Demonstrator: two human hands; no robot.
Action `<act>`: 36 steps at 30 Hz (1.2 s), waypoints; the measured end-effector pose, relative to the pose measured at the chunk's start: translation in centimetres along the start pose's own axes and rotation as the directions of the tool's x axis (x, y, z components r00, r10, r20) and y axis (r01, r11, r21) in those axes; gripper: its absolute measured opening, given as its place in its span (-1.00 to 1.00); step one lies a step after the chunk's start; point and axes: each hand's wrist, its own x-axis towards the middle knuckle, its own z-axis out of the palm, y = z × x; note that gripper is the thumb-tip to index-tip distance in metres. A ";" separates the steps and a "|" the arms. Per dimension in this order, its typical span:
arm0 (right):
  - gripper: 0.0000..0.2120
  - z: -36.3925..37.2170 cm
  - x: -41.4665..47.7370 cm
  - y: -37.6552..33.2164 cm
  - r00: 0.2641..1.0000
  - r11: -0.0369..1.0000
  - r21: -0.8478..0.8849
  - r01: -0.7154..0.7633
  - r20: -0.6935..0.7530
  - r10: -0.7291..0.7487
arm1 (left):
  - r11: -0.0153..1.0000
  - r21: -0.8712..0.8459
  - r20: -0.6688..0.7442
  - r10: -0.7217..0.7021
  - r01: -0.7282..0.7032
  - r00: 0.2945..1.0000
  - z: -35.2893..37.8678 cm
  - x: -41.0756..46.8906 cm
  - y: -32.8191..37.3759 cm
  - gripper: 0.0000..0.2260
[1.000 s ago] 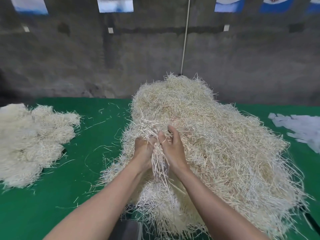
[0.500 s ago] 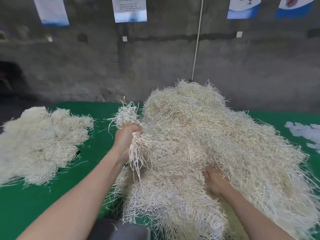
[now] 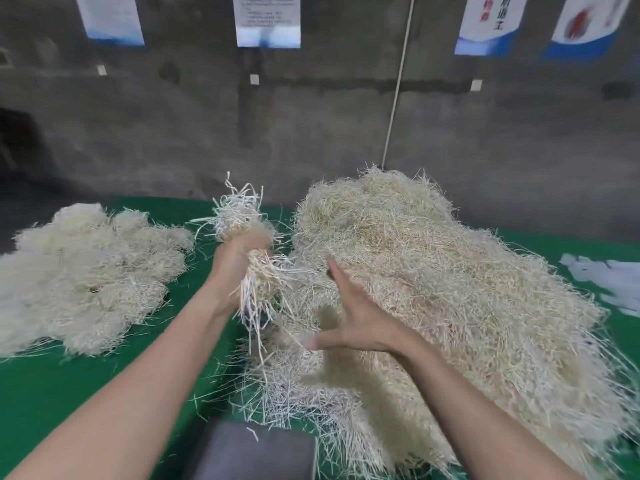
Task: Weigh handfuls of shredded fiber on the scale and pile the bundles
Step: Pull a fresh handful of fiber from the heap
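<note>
My left hand (image 3: 235, 261) grips a handful of pale shredded fiber (image 3: 242, 220), raised above the green table (image 3: 41, 386); strands stick out above the fist and hang below it. My right hand (image 3: 353, 313) is lifted over the big fiber heap (image 3: 450, 289), fingers spread and straight, holding nothing. The grey scale platform (image 3: 252, 452) shows at the bottom edge, partly covered by loose strands. A pile of weighed bundles (image 3: 86, 275) lies on the left of the table.
White paper scraps (image 3: 609, 278) lie at the table's right edge. A concrete wall with posters and a thin white cord (image 3: 398, 91) stands behind the table. Loose strands litter the green surface between the heaps.
My right hand has come up out of the big heap and spread open. My left hand has kept its handful, shifting slightly toward the middle. The head camera has tilted.
</note>
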 end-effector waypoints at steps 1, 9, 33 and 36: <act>0.20 1.5 0.6 -0.8 0.998 0.996 0.080 -0.048 0.042 0.045 | 1.000 -0.005 0.041 -0.001 0.001 0.999 0.0 -0.4 0.0 -0.83; -0.80 8.7 1.9 -0.9 0.865 0.094 0.977 -0.189 0.121 0.487 | 0.823 0.562 0.442 -0.217 -0.080 0.871 -3.1 -3.2 -2.3 -0.87; -0.47 9.2 -2.1 -4.1 0.975 0.163 0.967 -0.197 0.177 0.132 | 0.519 0.714 0.630 -0.181 -0.471 0.755 -5.2 -4.6 -6.2 -0.91; -0.27 10.9 -3.6 -5.2 0.927 0.511 0.808 -0.294 0.111 0.359 | 0.469 0.694 0.689 -0.213 -0.545 0.693 -2.6 -8.5 -7.8 -0.64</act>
